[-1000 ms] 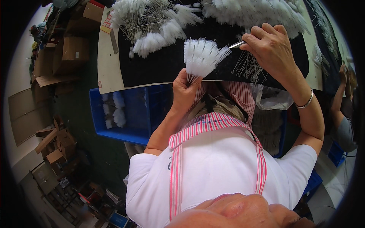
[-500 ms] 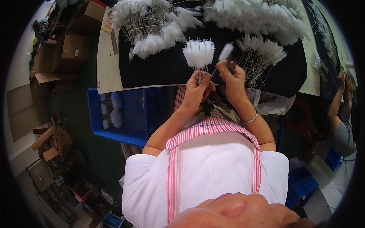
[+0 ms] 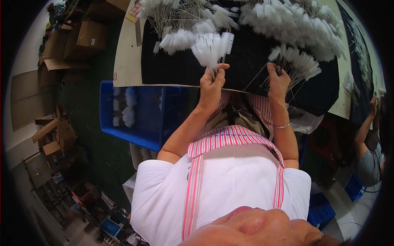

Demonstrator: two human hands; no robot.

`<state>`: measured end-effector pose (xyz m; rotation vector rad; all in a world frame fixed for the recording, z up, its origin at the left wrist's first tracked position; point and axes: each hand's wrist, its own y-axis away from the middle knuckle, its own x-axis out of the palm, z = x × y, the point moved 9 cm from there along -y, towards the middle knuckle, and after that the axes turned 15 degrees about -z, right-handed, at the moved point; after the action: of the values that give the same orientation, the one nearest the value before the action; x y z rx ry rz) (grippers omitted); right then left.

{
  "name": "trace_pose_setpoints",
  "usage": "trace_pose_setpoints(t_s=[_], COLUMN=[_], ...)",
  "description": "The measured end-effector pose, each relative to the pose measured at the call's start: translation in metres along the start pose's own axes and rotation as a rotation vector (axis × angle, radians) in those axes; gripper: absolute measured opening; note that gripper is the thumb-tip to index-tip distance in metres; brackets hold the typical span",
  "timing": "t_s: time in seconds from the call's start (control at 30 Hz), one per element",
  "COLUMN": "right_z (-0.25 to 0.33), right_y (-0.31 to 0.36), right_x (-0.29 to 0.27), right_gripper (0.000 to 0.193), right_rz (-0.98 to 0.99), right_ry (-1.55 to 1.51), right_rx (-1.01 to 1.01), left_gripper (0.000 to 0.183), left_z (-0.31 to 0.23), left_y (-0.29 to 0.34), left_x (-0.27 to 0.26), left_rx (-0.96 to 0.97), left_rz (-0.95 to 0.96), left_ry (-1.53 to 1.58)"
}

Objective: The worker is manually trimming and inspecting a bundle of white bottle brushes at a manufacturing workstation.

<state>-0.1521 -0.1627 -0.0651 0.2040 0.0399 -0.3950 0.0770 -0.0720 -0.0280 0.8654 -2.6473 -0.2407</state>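
A bundle of white-bristled wire brushes [image 3: 207, 51] is fanned out above my left hand [image 3: 212, 84], whose closed fingers grip the thin wire stems. My right hand [image 3: 278, 84] is closed around a small dark tool [image 3: 279, 71], mostly hidden by the fingers. That hand is at the left side of a loose heap of similar brushes [image 3: 301, 63]. A thin wire stem slants from its fingertips down to the left; whether the fingers pinch it, I cannot tell. All of this is over the black cloth [image 3: 246, 51] on the table.
Larger piles of white brushes [image 3: 287, 24] cover the far side of the table [image 3: 127, 53]. A blue crate [image 3: 131, 137] with brushes inside stands below the table's left edge. Cardboard boxes [image 3: 86, 41] are stacked farther left. Another person [image 3: 367, 151] works at the right.
My hands have moved apart: the right one went from beside the bundle to the right-hand heap. The single brush near it earlier no longer shows there. The whole view has shifted slightly.
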Motion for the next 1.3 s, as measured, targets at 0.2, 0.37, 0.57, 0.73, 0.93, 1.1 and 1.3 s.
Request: trace_pose_setpoints(t_s=[0.2,0.37,0.57,0.73,0.93,1.1,1.3], right_z=[0.041,0.063,0.052,0.049,0.048,0.051,0.053], right_y=[0.039,0.072,0.085,0.08,0.084,0.079,0.08], right_x=[0.022,0.052,0.06,0.059,0.067,0.053,0.056], right_gripper=[0.026,0.015,0.009,0.011,0.015,0.016,0.014], right_rz=[0.05,0.339,0.358,0.363,0.487,0.3,0.322], right_ry=[-0.041,-0.155,-0.288,-0.332,-0.316,-0.239,-0.272], right_rx=[-0.143,-0.116,0.017,0.047,0.162,-0.038,-0.043], left_gripper=[0.015,0.016,0.015,0.012,0.01,0.008,0.007], left_z=[0.006,0.011,0.017,0.022,0.023,0.026,0.026], left_y=[0.008,0.01,0.017,0.013,0.015,0.011,0.013], left_x=[0.009,0.006,0.015,0.017,0.025,0.029,0.036], left_rx=[-0.138,-0.191,-0.327,-0.375,-0.445,-0.314,-0.251], left_rz=[0.077,0.041,0.076,0.056,0.108,0.073,0.106], left_ry=[0.146,0.113,0.194,0.204,0.209,0.189,0.209])
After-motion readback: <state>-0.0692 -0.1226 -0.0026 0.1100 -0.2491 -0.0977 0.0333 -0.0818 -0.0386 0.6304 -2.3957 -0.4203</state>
